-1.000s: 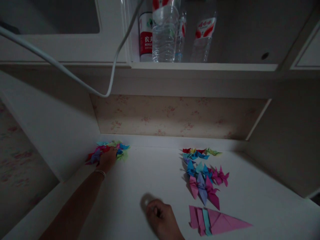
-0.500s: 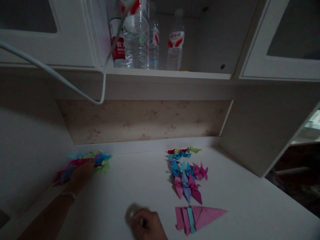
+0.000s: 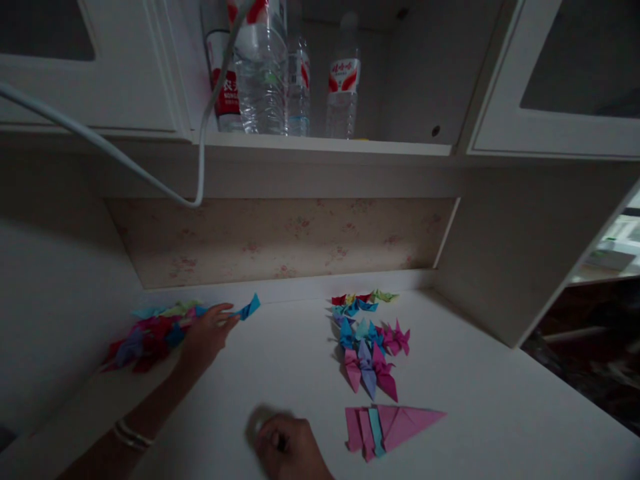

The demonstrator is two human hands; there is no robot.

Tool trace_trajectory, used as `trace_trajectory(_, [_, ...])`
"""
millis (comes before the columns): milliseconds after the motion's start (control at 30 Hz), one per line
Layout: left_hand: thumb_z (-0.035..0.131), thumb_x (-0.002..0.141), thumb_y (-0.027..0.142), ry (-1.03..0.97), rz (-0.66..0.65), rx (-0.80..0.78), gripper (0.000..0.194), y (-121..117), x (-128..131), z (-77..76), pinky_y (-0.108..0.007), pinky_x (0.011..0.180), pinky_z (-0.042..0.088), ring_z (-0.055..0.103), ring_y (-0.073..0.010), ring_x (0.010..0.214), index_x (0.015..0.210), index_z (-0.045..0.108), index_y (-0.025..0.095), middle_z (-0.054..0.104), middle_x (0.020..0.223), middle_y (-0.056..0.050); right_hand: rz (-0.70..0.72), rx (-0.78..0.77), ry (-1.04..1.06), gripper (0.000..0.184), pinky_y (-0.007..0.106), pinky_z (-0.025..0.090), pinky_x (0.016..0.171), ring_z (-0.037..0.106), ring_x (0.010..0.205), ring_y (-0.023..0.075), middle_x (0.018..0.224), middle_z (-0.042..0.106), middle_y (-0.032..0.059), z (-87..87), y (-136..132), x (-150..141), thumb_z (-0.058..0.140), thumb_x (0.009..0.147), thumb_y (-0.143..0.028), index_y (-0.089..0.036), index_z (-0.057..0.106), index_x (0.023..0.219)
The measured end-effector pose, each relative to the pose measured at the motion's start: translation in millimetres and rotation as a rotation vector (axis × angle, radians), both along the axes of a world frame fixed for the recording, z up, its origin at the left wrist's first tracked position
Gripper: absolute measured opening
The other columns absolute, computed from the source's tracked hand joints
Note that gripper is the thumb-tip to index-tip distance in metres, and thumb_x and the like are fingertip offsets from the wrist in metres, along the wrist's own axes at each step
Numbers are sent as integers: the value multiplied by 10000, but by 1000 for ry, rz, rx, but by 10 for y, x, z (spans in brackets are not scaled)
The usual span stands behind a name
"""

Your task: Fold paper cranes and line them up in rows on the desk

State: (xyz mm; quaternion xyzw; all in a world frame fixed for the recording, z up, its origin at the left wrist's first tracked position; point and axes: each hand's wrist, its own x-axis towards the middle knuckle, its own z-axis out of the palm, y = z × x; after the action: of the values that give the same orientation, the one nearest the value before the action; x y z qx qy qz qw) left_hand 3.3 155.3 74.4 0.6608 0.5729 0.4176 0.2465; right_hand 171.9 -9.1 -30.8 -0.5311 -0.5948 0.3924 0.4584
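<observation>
My left hand (image 3: 207, 337) pinches a blue origami crane (image 3: 249, 308) between its fingertips, raised a little over the white desk (image 3: 240, 387). Behind and left of that hand lies a pile of colourful folded paper cranes (image 3: 150, 340), partly covered by the wrist. My right hand (image 3: 287, 443) rests at the front edge of view with its fingers curled in; whether anything is inside them is hidden. To its right lie pink and teal folded papers (image 3: 400, 427), overlapping in a row. Beyond them several cranes (image 3: 367, 363) in pink, purple and blue are grouped on the desk.
An open shelf above the desk holds several clear water bottles (image 3: 344, 87) and a red-and-white container (image 3: 227, 93). A pale cable (image 3: 200, 167) hangs in front of the shelf. Cabinet side panels (image 3: 515, 247) bound the desk left and right.
My left hand has moved right, out of the pile on the left, and now carries a blue crane. My right hand stays curled in about the same place. The view has shifted slightly.
</observation>
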Motion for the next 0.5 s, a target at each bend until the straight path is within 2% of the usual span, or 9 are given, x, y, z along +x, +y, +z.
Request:
trace_trajectory(67, [581,711,550,-119,-29,-74,473,-198,256,8,-212,347,358,501,-92,372,978,605,160,720,890,-76,9,20,-5,189,187,255,444,408,464,81,502,491,-50,-1,-3,-3,573,671,-70,-173,729,694])
trace_trajectory(133, [598,719,543,-201,-101,-140,461,-380,455,6,-193,327,310,481,-83,368,965,624,153,713,814,-57,20,42,-4,200,184,266,452,420,470,81,518,513,-46,7,-12,1,560,679,-65,-172,727,706])
trace_trajectory(267, [575,775,511,-270,-181,-184,455,-620,727,-25,-180,348,297,460,-82,382,1021,653,136,667,627,-12,50,26,-24,210,180,273,453,435,472,81,532,540,-42,23,-20,20,549,684,-62,-167,725,726])
trace_trajectory(367, [556,802,480,-252,-247,-156,417,-645,892,-80,-187,370,317,471,-79,395,995,679,131,682,662,-23,57,20,-57,219,176,282,455,460,478,82,551,570,-38,19,-17,15,541,691,-61,-172,723,743])
trace_trajectory(500, [545,815,464,-216,-344,-64,376,-515,1134,-138,-206,425,382,514,-83,424,944,699,146,714,793,-44,66,47,-182,246,167,331,488,543,526,94,608,646,-33,9,-42,-52,541,682,-50,-204,723,744])
